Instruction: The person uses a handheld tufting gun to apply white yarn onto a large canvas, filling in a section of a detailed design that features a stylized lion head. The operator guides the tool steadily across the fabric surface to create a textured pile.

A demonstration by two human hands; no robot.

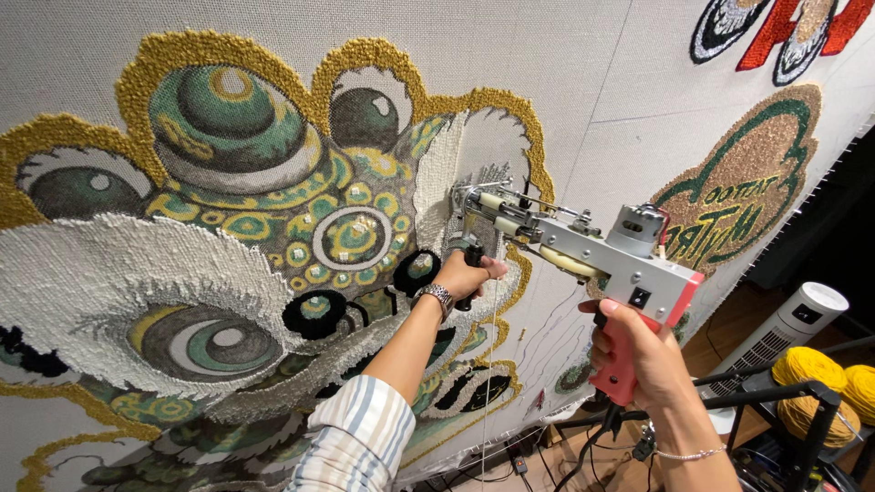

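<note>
I hold a tufting gun (583,241) in both hands against the stretched grey backing cloth (583,82). My right hand (638,351) is closed in a full grip round the gun's red-pink rear handle, fingers wrapped, thumb along the near side; a thin bead bracelet (690,453) sits on that wrist. My left hand (467,271) is closed round the black front handle, just below the needle end; a metal watch (438,294) is on that wrist and a striped sleeve (357,437) covers the forearm further back. The gun runs from my right hand up and forward to my left: grey metal body, small round motor on top above my right hand, cream-coloured rods along the barrel, wire yarn guide at the tip. The tip meets the cloth just above my left hand; whether the needle is through the cloth I cannot tell. A black cable (588,451) hangs from the handle base below my right hand. Beyond my left hand the cloth carries a large tufted lion-face design (246,210) in gold, green, white and black. Above and beyond my right hand is a smaller tufted emblem (747,182) in tan and green. Below and outward of my right hand stand yellow yarn cones (807,383) and a white tower fan (788,323).
</note>
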